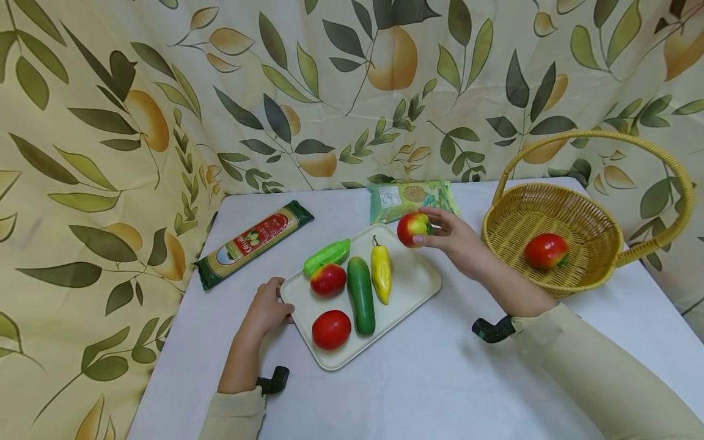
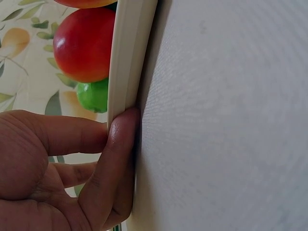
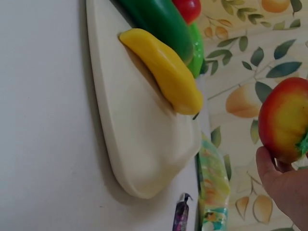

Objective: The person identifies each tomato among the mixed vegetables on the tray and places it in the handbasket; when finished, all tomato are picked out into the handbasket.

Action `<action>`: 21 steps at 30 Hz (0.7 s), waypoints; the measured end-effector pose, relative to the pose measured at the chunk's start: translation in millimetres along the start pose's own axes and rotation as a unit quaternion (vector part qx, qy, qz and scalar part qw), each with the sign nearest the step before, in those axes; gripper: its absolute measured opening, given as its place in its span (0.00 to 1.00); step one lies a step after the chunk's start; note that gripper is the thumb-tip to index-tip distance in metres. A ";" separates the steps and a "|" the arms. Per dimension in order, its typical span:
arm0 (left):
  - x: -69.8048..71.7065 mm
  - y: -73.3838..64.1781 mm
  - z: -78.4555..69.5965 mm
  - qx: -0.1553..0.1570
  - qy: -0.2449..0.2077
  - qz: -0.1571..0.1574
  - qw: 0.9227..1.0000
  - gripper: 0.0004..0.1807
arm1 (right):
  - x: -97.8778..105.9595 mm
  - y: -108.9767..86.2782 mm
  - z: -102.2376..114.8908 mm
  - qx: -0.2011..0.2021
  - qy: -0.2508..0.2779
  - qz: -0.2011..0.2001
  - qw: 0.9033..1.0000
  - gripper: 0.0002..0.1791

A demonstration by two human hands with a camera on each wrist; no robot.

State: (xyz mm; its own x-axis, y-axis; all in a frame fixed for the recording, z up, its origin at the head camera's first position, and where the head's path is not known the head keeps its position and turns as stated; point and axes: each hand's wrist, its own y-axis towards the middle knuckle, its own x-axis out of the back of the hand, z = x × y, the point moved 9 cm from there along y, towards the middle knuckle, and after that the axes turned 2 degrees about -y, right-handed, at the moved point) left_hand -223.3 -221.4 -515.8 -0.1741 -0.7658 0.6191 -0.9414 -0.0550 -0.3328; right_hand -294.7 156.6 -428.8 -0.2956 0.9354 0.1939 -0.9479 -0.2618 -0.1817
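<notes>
My left hand [image 1: 267, 310] pinches the left rim of a cream tray [image 1: 409, 287], thumb on the rim and fingers curled at its underside. Over the tray's far right corner, my right hand [image 1: 453, 238] holds a red-and-yellow apple [image 1: 412, 230] between thumb and fingers, its green stem end facing the palm. On the tray lie a cucumber [image 1: 361, 296], a yellow pepper [image 1: 381, 275], a long light-green vegetable [image 1: 327, 256], a red-and-yellow fruit [image 1: 328, 280] and a red tomato [image 1: 332, 330].
A wicker basket [image 1: 596, 275] with a tall handle stands at the right, a red tomato-like fruit [image 1: 546, 250] inside. A long green-ended packet [image 1: 253, 244] lies at the left, a green bag [image 1: 385, 211] behind the tray. A small dark patterned item [image 3: 181, 214] lies near the tray's corner.
</notes>
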 end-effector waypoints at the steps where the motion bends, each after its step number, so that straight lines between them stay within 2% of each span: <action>1: -0.1 -0.1 -0.5 0.000 -0.001 0.000 1.000 0.32 | 1.0 -0.2 1.3 0.001 0.001 -0.001 1.000 0.45; 9: -1.2 0.3 1.0 0.002 -0.004 0.001 1.000 0.32 | 9.8 -0.9 8.3 0.001 -0.004 -0.019 1.000 0.44; 21: 0.2 0.0 -0.1 -0.003 0.004 0.001 1.000 0.32 | 25.6 -5.4 12.0 -0.018 0.022 -0.049 0.998 0.44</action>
State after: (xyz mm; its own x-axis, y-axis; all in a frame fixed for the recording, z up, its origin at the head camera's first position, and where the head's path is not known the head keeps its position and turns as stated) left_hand -223.3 -221.5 -515.6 -0.1778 -0.7612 0.6237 -0.9426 -0.0502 -0.3300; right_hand -298.5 179.1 -411.3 -0.1955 0.9658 0.1701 -0.9669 -0.1608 -0.1981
